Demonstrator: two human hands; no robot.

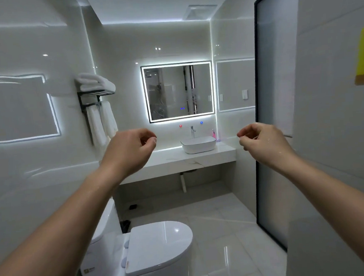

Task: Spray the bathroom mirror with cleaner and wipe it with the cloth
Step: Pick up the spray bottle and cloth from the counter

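Observation:
A rectangular mirror (177, 90) with a lit white border hangs on the far wall above a white basin (198, 145). A small pink bottle (213, 134) stands on the counter right of the basin; whether it is the cleaner I cannot tell. No cloth shows apart from white towels (96, 82) on a wall rack at the left. My left hand (132, 151) and my right hand (261, 142) are raised in front of me, far short of the mirror. Both have the fingers curled in loosely, and neither holds anything.
A white toilet (154, 247) with its lid down stands close at the lower left. A white stone counter (178, 159) carries the basin and a chrome tap (192, 131). A dark-framed glass partition (268, 121) stands at the right. The tiled floor (215, 221) runs between them.

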